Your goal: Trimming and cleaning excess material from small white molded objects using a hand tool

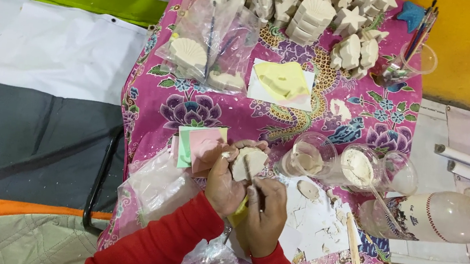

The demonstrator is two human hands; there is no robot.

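Observation:
My left hand holds a small off-white plaster piece over the near part of the table. My right hand grips a thin stick-like tool whose tip touches the piece. Both sleeves are red. A bit of yellow material shows between my hands. Under them lies a white sheet with plaster crumbs and a small oval blob.
A pink floral cloth covers the table. Clear cups with plaster paste, one with a spoon, stand right of my hands, beside a lying plastic bottle. Plaster figures, bagged pieces, a brush cup stand farther back.

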